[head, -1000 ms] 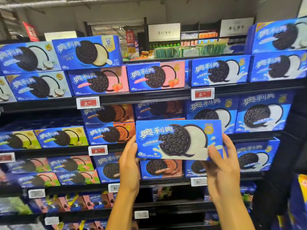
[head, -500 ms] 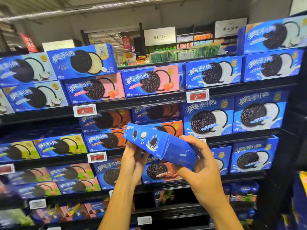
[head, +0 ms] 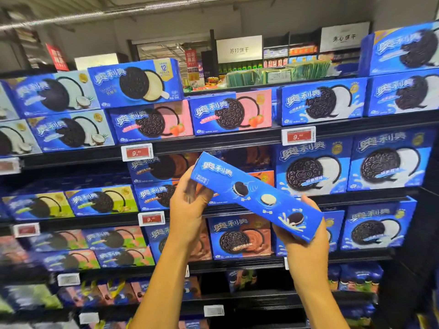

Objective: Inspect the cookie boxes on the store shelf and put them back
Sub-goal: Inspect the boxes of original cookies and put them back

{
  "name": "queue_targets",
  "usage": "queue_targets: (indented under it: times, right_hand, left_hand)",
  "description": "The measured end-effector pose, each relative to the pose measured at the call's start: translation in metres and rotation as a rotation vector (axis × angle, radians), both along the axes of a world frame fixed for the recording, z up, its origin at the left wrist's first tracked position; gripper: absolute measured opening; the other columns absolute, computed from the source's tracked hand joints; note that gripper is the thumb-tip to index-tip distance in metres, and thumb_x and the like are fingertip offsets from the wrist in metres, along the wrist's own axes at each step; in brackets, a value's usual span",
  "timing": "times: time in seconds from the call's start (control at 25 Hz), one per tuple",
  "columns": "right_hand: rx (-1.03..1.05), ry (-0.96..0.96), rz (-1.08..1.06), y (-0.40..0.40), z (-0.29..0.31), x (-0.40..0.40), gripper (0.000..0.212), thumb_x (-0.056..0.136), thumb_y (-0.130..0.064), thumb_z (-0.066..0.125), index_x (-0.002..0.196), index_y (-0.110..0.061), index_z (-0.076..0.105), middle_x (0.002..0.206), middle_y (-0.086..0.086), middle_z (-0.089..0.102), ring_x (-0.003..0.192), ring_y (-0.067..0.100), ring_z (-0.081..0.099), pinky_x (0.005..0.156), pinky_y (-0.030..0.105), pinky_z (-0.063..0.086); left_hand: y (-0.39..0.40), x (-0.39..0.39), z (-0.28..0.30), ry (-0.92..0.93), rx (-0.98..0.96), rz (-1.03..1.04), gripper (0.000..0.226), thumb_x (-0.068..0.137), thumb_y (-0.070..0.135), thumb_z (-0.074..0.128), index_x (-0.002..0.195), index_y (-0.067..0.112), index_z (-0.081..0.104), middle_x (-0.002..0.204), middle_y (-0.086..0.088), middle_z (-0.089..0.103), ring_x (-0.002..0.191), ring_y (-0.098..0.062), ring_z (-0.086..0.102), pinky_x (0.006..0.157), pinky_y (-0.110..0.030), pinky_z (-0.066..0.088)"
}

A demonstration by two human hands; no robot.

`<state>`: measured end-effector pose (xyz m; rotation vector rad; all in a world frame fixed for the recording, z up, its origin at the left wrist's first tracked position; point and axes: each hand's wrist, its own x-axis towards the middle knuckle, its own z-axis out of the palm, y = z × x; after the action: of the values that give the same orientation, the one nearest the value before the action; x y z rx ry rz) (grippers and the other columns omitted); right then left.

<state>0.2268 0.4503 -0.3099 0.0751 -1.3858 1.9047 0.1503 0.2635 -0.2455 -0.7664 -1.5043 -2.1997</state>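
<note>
I hold a blue cookie box (head: 251, 193) in front of the shelves, tilted down to the right, its narrow side panel with three small cookie pictures facing me. My left hand (head: 188, 210) grips its upper left end. My right hand (head: 301, 236) grips the lower right end from beneath, thumb along the edge. Behind the box, the shelves (head: 213, 143) carry rows of similar blue cookie boxes with white, pink, brown, green and coconut pictures.
Red price tags (head: 136, 151) hang on the shelf edges. Matching white-cream boxes (head: 311, 166) stand on the shelf just right of my hands. A dark shelf end panel (head: 425, 233) closes the right side. Another aisle with signs (head: 238, 49) shows beyond the top shelf.
The box has been turned from its broad front face to its narrow side and tilted; it now sits slightly higher and my view has shifted a little to the left.
</note>
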Motion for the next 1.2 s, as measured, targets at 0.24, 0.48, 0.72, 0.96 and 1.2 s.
queue_targets:
  times: [0.24,0.48,0.72,0.96,1.2]
  right_hand:
    - [-0.037,0.001,0.045,-0.013,-0.002,-0.002,0.075,0.079,0.029,0.062,0.134,-0.019,0.047,0.104,-0.029,0.072,0.091,-0.009,0.068,0.067,0.011,0.054]
    - [0.009,0.02,0.047,-0.02,0.001,0.0,0.067,0.077,0.013,0.075,0.132,-0.019,0.055,0.109,-0.014,0.075,0.098,-0.001,0.069,0.072,0.014,0.055]
    - [0.067,0.008,0.145,-0.015,0.007,0.009,0.058,0.071,-0.017,0.088,0.12,-0.039,0.066,0.111,-0.007,0.076,0.097,0.009,0.073,0.077,0.016,0.056]
    - [-0.164,-0.083,0.128,-0.009,0.01,0.006,0.051,0.066,-0.047,0.082,0.112,-0.025,0.074,0.11,0.001,0.077,0.094,0.012,0.073,0.073,0.025,0.059]
    - [-0.12,-0.136,0.129,-0.005,0.009,0.007,0.058,0.069,-0.05,0.084,0.117,-0.02,0.072,0.111,0.0,0.077,0.096,0.013,0.074,0.073,0.023,0.058]
  left_hand:
    - [-0.017,0.01,0.001,0.03,-0.012,0.055,0.053,0.078,0.002,0.07,0.122,0.031,0.065,0.129,0.001,0.067,0.116,-0.015,0.063,0.083,-0.034,0.059]
    - [-0.028,0.01,0.001,-0.04,-0.014,0.174,0.041,0.077,0.022,0.072,0.117,0.023,0.064,0.115,0.008,0.072,0.109,-0.006,0.065,0.085,-0.021,0.053]
    - [-0.028,0.009,-0.004,-0.161,-0.018,0.354,0.033,0.075,0.044,0.068,0.102,0.024,0.067,0.098,0.001,0.072,0.082,-0.002,0.067,0.071,-0.018,0.053]
    - [-0.023,0.014,-0.012,-0.16,-0.102,0.273,0.014,0.089,0.036,0.065,0.095,0.042,0.076,0.103,0.015,0.075,0.094,-0.003,0.067,0.077,-0.018,0.053]
    - [-0.022,0.015,-0.012,-0.207,-0.06,0.271,0.017,0.081,0.042,0.066,0.094,0.043,0.076,0.105,0.01,0.076,0.099,-0.012,0.07,0.077,-0.027,0.054]
